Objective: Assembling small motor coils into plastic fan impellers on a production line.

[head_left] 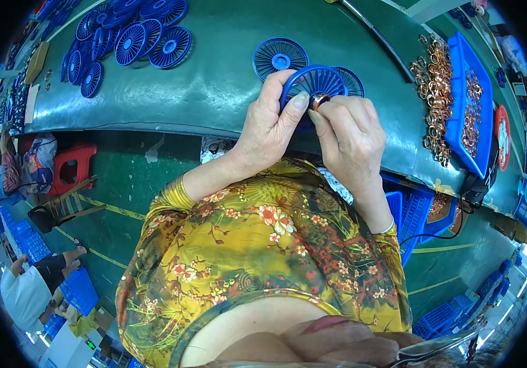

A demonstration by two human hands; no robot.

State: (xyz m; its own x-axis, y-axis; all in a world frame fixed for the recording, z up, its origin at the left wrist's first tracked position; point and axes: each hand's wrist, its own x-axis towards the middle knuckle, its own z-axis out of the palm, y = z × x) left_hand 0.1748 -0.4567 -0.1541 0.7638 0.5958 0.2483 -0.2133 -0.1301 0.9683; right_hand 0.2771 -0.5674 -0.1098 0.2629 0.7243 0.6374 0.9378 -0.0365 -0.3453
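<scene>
Mid-frame, right of centre, my left hand (269,126) is closed on the rim of a tilted blue spoked wheel (321,78), and my right hand (355,135) pinches a glossy copper-coloured ring (318,102) at its lower side; I cannot tell whether they touch. The wheel looks like moulded plastic, thin ribs radiating inside a round rim. Two similar wheels (280,55) lie just beyond. Smooth green tabletop (171,92) stretches from my hands to a wheel pile (131,43), upper left; rightward, a dark rod (377,38) slants before heaped rings (436,98) and a blue tray (457,104).
</scene>
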